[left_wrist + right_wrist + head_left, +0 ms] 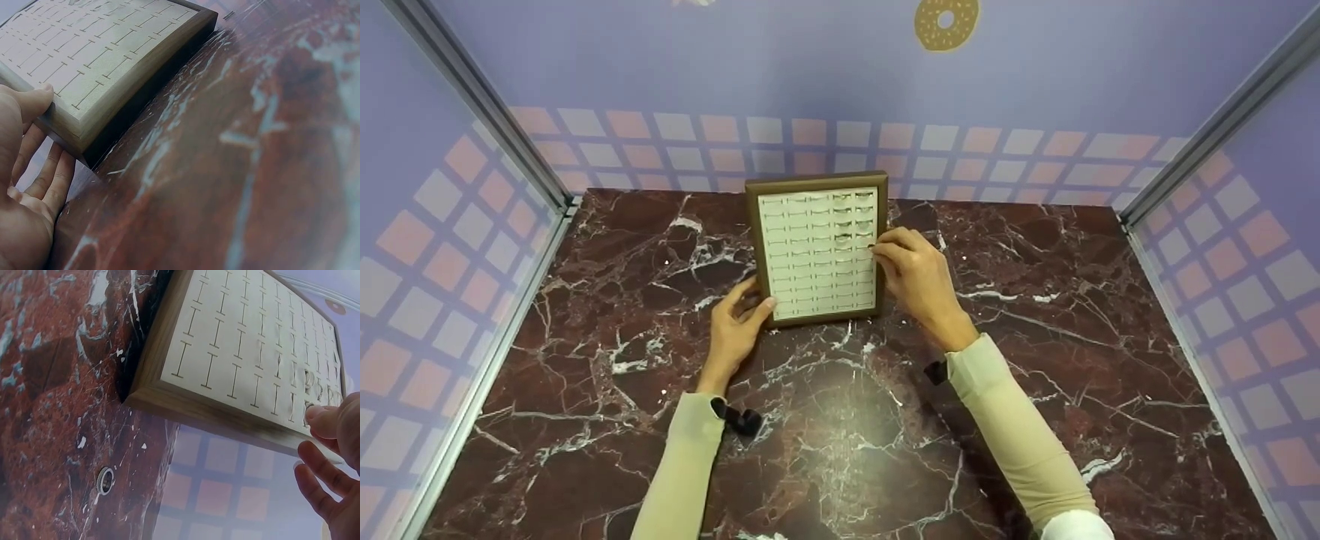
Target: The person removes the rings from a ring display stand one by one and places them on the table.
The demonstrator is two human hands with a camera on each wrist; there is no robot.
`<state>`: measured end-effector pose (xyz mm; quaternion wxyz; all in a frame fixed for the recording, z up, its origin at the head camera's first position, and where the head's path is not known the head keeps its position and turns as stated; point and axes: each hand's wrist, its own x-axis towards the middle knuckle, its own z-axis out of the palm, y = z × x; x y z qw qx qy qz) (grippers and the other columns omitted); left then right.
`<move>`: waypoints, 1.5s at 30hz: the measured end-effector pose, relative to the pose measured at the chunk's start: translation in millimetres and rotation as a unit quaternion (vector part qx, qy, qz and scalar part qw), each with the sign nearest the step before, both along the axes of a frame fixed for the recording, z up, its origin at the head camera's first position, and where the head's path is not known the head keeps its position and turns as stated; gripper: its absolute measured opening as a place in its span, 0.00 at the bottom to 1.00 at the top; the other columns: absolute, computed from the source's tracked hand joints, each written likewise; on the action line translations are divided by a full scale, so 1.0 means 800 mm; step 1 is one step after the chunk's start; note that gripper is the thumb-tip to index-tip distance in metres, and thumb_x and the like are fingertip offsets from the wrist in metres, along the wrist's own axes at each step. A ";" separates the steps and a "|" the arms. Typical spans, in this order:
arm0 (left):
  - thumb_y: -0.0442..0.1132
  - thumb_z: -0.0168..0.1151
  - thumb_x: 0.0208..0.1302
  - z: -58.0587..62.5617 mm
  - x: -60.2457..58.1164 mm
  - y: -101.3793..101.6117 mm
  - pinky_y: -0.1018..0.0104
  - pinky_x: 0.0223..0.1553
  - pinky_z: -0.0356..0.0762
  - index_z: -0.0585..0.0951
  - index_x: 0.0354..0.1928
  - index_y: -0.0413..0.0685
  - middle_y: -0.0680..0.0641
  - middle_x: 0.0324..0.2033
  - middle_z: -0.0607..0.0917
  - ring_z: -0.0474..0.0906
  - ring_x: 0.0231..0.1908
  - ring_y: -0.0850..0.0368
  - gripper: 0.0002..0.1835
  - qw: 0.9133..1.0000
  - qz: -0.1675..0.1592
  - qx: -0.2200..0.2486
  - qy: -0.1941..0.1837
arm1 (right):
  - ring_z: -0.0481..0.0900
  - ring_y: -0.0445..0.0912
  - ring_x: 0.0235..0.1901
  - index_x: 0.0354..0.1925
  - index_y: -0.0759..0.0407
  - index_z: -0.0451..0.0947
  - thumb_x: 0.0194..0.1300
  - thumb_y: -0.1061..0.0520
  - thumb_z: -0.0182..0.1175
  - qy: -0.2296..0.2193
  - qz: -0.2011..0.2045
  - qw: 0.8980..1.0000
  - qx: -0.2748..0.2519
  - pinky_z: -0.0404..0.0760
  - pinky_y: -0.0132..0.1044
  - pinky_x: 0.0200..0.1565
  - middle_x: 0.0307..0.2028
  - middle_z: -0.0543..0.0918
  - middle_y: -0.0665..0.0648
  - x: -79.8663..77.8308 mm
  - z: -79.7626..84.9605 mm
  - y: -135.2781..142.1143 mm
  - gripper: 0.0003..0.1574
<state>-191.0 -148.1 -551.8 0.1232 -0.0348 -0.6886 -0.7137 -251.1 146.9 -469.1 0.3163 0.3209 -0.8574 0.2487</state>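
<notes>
A ring display board [823,277] with a wooden frame and rows of slots in white padding stands tilted up on the table. My left hand [737,322] grips its lower left corner, the thumb [38,101] on the front edge and the other fingers behind. At the right edge, my right hand [919,274] pinches a small ring [309,405] at a slot in the outermost column. The fingertips partly hide this ring. Several rings [843,224] sit in the upper slots of the two right columns. Lower slots in the left wrist view hold nothing.
A loose silvery ring [104,481] lies on the dark red marbled table [840,435] beside the board, seen in the right wrist view. Purple walls [840,75] with pink and white squares enclose the back and both sides. Metal posts [495,112] stand at the corners.
</notes>
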 end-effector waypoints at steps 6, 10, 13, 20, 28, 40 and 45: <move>0.28 0.69 0.62 -0.001 -0.001 0.000 0.58 0.54 0.82 0.77 0.63 0.35 0.32 0.54 0.82 0.79 0.51 0.34 0.26 1.000 -0.002 -0.003 -0.001 | 0.82 0.47 0.41 0.37 0.59 0.88 0.68 0.61 0.65 -0.005 0.002 1.000 0.007 0.84 0.37 0.45 0.41 0.84 0.52 0.002 -0.004 0.010 0.06; 0.28 0.69 0.62 -0.001 -0.001 0.000 0.52 0.56 0.81 0.77 0.63 0.35 0.32 0.54 0.82 0.79 0.52 0.34 0.26 1.000 -0.002 -0.005 -0.001 | 0.82 0.46 0.41 0.37 0.59 0.88 0.68 0.61 0.65 -0.017 0.012 1.000 0.006 0.84 0.36 0.47 0.41 0.84 0.52 0.003 -0.006 0.017 0.06; 0.28 0.69 0.63 -0.001 -0.001 0.000 0.50 0.57 0.80 0.77 0.63 0.35 0.33 0.54 0.81 0.79 0.52 0.34 0.26 1.000 -0.002 -0.003 0.001 | 0.82 0.46 0.41 0.37 0.59 0.89 0.68 0.61 0.64 -0.024 0.021 0.999 0.010 0.84 0.35 0.46 0.40 0.83 0.53 0.003 -0.010 0.022 0.06; 0.27 0.68 0.63 -0.001 0.000 0.001 0.47 0.57 0.79 0.77 0.63 0.35 0.34 0.54 0.82 0.79 0.51 0.34 0.25 1.000 0.000 0.005 0.007 | 0.82 0.47 0.36 0.35 0.61 0.88 0.66 0.64 0.66 -0.043 0.037 0.998 0.017 0.84 0.37 0.42 0.37 0.82 0.54 0.001 -0.022 0.031 0.05; 0.28 0.69 0.63 -0.002 -0.001 0.000 0.53 0.55 0.82 0.77 0.63 0.35 0.32 0.54 0.82 0.80 0.51 0.34 0.26 1.000 -0.004 0.006 0.010 | 0.82 0.47 0.35 0.35 0.61 0.88 0.65 0.64 0.67 -0.054 0.046 0.997 0.020 0.84 0.37 0.41 0.35 0.81 0.55 0.002 -0.028 0.043 0.03; 0.29 0.69 0.63 -0.001 -0.001 0.000 0.58 0.55 0.82 0.77 0.63 0.34 0.33 0.54 0.82 0.80 0.51 0.35 0.26 1.000 -0.001 0.002 0.003 | 0.82 0.47 0.34 0.35 0.62 0.89 0.62 0.67 0.68 -0.075 0.029 0.996 0.035 0.85 0.37 0.41 0.35 0.81 0.54 0.006 -0.038 0.065 0.03; 0.30 0.68 0.64 -0.002 0.001 -0.002 0.61 0.54 0.82 0.76 0.64 0.35 0.34 0.55 0.81 0.79 0.52 0.35 0.26 1.000 -0.004 -0.005 0.002 | 0.81 0.47 0.33 0.33 0.63 0.88 0.63 0.68 0.66 -0.080 0.022 0.995 0.048 0.84 0.39 0.38 0.35 0.80 0.55 0.009 -0.044 0.074 0.04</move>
